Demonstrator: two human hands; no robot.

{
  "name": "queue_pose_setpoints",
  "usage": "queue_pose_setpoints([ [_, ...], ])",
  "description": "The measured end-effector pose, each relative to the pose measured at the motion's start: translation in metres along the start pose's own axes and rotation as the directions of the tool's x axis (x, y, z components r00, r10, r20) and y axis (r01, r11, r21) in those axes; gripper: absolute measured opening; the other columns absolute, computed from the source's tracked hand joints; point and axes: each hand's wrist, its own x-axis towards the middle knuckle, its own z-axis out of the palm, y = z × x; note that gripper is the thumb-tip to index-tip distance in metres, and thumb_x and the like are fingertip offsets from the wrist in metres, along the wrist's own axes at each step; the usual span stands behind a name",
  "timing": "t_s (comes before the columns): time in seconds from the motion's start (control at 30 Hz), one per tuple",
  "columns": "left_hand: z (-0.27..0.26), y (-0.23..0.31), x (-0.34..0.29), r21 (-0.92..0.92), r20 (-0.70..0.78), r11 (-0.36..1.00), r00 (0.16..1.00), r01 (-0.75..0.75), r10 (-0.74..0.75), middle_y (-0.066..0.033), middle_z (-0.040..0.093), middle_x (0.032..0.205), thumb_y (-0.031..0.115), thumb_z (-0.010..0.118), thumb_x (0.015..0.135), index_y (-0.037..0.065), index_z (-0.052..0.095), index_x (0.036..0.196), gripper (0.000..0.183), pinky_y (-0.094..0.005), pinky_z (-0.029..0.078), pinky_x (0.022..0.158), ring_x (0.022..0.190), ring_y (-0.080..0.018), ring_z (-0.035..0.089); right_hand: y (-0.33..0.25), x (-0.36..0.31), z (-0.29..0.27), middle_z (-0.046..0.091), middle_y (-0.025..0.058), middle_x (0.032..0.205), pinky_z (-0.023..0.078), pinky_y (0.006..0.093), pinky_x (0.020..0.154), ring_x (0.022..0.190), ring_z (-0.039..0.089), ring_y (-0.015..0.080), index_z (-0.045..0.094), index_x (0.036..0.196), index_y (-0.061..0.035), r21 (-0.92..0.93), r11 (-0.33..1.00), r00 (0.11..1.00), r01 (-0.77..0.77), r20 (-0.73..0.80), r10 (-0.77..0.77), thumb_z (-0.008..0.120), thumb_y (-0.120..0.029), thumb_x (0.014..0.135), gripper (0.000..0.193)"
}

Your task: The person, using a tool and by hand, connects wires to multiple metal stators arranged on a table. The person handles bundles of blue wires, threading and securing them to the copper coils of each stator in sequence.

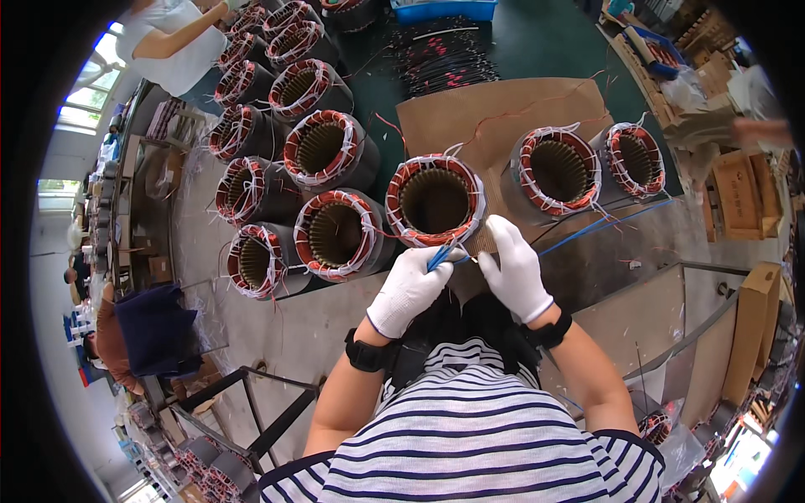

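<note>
Right in front of me a motor stator stands upright on the brown cardboard, its red winding ring laced with white cord. Below its near rim, my left hand, in a white glove, is closed around slim blue pieces; whether they are wires or a tool cannot be made out. My gloved right hand rests against the stator's near right side. Its thumb and fingers are bent together by a thin pale strand between the hands. What those fingers grip is mostly hidden.
Several laced stators stand in rows at the left, and two more at the right. Bundled black leads lie beyond the cardboard, near a blue tray. Blue wires cross the right front edge. Another person works far left.
</note>
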Motion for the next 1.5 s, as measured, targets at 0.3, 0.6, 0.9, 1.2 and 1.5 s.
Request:
queue_pose_setpoints([
  [0.3, -0.004, 0.008, -0.001, -0.059, 0.018, 0.998, 1.0, 0.025, -0.024, 0.0059, 0.051, 0.063, 0.005, 0.048, 0.085, 0.002, 0.067, 0.105, 0.028, -0.0198, 0.035, 0.049, 0.054, -0.002, 0.043, -0.034, 0.012, 0.006, 0.054, 0.0039, 0.065, 0.042, 0.033, 0.052, 0.058, 0.053, 0.0202, 0.057, 0.077, -0.007, 0.089, 0.996, 0.99, 0.024, -0.141, -0.012, 0.059, -0.014, 0.083, 0.009],
  [0.6, -0.004, 0.003, -0.011, -0.007, 0.028, 0.996, 0.995, 0.093, -0.092, -0.0054, 0.066, 0.084, 0.002, 0.048, 0.085, -0.003, 0.066, 0.102, 0.025, -0.0257, 0.047, 0.076, 0.08, -0.0103, 0.059, -0.02, -0.008, -0.018, 0.057, 0.0063, 0.067, 0.046, 0.0278, 0.055, 0.064, 0.06, 0.0193, 0.06, 0.098, -0.0029, 0.351, 0.832, 0.895, -0.43, 0.287, 0.342, 0.057, -0.017, 0.087, 0.018],
  [0.9, 0.003, -0.006, 0.004, 0.046, 0.07, 0.999, 0.998, -0.01, 0.007, -0.0023, 0.064, 0.085, 0.005, 0.048, 0.085, -0.002, 0.064, 0.105, 0.026, -0.0256, 0.047, 0.075, 0.08, -0.0083, 0.058, -0.02, -0.008, 0.0, 0.047, -0.0018, 0.063, 0.034, 0.0224, 0.048, 0.056, 0.044, 0.0092, 0.053, 0.073, -0.0098, 0.647, -0.375, 0.47, -0.664, 0.751, 0.464, 0.052, -0.024, 0.093, 0.024],
  [1.2, 0.0, 0.005, 0.005, -0.006, 0.029, 1.0, 0.999, 0.014, -0.014, 0.002, 0.06, 0.074, 0.003, 0.046, 0.084, 0.0, 0.066, 0.102, 0.027, -0.0218, 0.043, 0.061, 0.066, -0.005, 0.051, -0.041, 0.014, -0.017, 0.052, 0.0074, 0.076, 0.041, 0.0403, 0.074, 0.083, 0.053, 0.0264, 0.055, 0.081, -0.0086, -0.474, 0.829, 0.946, 0.297, 0.024, -0.324, 0.066, -0.018, 0.07, 0.018],
  [1.5, 0.013, -0.026, -0.006, 0.219, -0.058, 0.967, 0.988, -0.127, 0.143, -0.0212, 0.064, 0.085, 0.014, 0.052, 0.083, 0.006, 0.065, 0.104, 0.025, -0.0381, 0.05, 0.073, 0.081, -0.0355, 0.064, -0.016, -0.009, -0.006, 0.051, -0.0013, 0.063, 0.035, 0.0214, 0.046, 0.051, 0.046, 0.0081, 0.058, 0.079, -0.0066, 0.585, -0.048, 0.503, -0.81, 0.733, 0.459, 0.056, -0.019, 0.091, 0.017],
])
